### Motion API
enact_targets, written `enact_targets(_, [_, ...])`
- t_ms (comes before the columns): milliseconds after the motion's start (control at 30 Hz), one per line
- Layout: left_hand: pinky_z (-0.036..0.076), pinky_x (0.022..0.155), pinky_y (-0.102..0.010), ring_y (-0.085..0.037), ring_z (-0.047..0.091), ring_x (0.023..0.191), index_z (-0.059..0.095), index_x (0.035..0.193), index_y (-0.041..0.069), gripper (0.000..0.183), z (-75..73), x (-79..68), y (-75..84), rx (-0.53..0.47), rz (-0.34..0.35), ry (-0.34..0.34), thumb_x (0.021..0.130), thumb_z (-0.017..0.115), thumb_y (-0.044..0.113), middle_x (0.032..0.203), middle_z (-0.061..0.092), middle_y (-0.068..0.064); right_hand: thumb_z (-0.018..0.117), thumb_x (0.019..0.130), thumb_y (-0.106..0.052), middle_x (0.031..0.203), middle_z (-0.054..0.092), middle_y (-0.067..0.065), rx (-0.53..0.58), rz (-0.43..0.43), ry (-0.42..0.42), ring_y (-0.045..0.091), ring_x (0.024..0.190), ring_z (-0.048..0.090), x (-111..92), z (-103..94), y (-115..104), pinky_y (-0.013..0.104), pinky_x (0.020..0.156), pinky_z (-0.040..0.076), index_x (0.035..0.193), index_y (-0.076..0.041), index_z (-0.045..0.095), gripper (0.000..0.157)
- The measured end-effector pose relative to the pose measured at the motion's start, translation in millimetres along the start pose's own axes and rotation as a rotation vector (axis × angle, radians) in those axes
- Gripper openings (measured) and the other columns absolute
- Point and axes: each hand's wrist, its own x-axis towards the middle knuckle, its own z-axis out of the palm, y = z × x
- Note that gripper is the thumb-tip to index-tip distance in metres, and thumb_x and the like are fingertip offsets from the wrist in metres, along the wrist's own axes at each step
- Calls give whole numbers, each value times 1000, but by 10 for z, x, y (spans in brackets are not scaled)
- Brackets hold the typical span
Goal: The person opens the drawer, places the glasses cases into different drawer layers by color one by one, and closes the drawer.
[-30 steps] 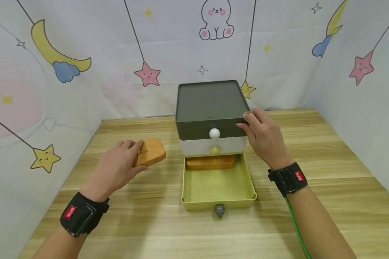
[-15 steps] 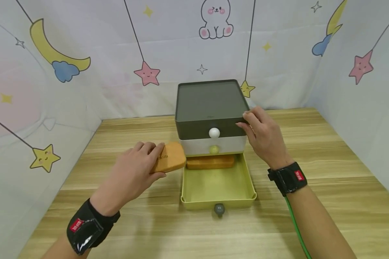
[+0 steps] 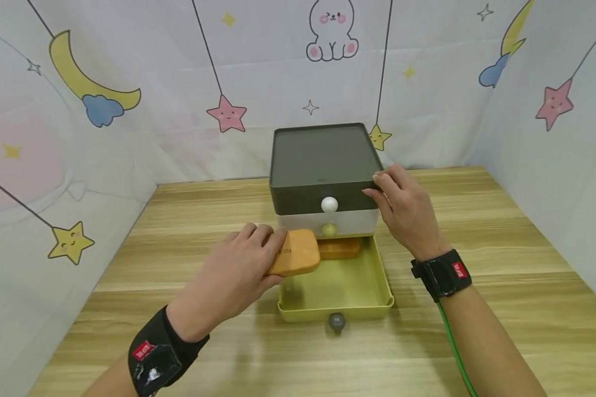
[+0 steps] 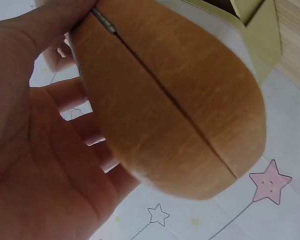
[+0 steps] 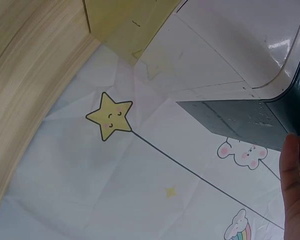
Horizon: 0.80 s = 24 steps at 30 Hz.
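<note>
My left hand [image 3: 235,273] holds a tan-orange glasses case [image 3: 298,252], thumb on the near side and fingers over its far edge. Dark lettering marks its top; a seam and a metal hinge show on the glasses case [image 4: 190,85] in the left wrist view. The case is over the left part of a pulled-out yellow-green drawer [image 3: 342,286]. At the back of that drawer lies another orange case-like piece [image 3: 340,249], partly hidden. With thumb and fingers, my right hand [image 3: 407,212] grips the front right corner of the dark grey top section of the drawer box [image 3: 325,157].
A white middle drawer [image 3: 360,221] with a yellow-green knob sits under the grey section, which has a white knob [image 3: 329,204]. The open drawer's grey knob [image 3: 336,322] points toward me. Behind the wooden table [image 3: 477,342] hangs a patterned white cloth [image 3: 278,66].
My left hand has carried the glasses case rightward, from beside the drawer box to over the open drawer. The right hand keeps its place on the corner.
</note>
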Motion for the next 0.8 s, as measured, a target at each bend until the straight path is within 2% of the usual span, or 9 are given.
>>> enact_targets(200, [52, 82, -39, -26, 52, 100, 49, 135, 5, 76, -7, 120, 127, 10, 35, -5, 78, 75, 48, 115, 56, -10, 69, 88, -11, 86, 49, 12, -5, -3, -1, 18, 63, 41, 7, -19, 10, 32, 53, 37, 98, 1, 61, 18])
enact_targets(433, [50, 85, -40, -26, 49, 106, 49, 134, 5, 74, 54, 240, 254, 20, 65, -17, 80, 74, 48, 115, 57, -10, 69, 87, -11, 86, 49, 12, -1, -6, -7, 19, 65, 42, -4, -8, 6, 32, 54, 39, 97, 1, 61, 18])
enact_targets(567, [50, 85, -39, -25, 50, 103, 48, 134, 6, 74, 80, 300, 310, 16, 79, -22, 79, 74, 50, 111, 57, -9, 69, 87, -11, 87, 50, 13, 3, -6, -5, 19, 65, 42, -4, 0, 5, 33, 54, 39, 98, 1, 61, 19])
enact_targets(800, [53, 75, -35, -22, 51, 96, 49, 133, 10, 73, 148, 418, 401, 13, 100, -9, 80, 70, 55, 105, 57, -6, 69, 88, -12, 88, 51, 13, 3, 0, -8, 19, 65, 43, -10, -3, 9, 33, 54, 40, 99, 1, 61, 19])
